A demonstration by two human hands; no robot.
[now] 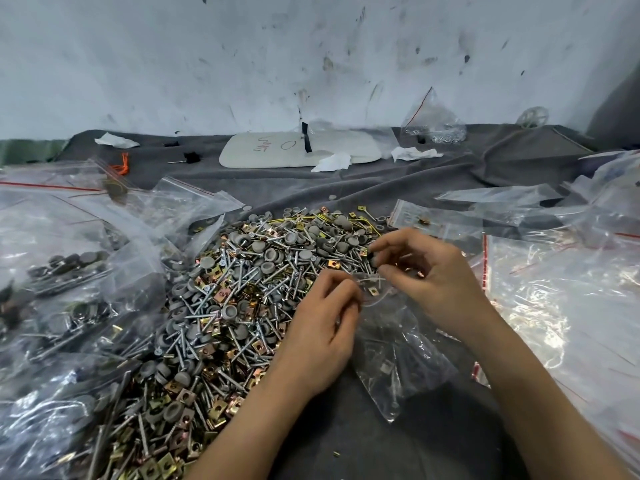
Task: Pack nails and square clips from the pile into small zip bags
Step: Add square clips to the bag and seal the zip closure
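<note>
The bag (pixel 398 344) lay just beside the pile (pixel 242 289). The left hand (pixel 322 334) pinched one lip of its mouth and the right hand (pixel 429 271), fingers curled, pinched the other, with a clip (pixel 373 290) just inside. The film looked light, limp and slippery, and best gripped at the stiffer zip rim.
</note>
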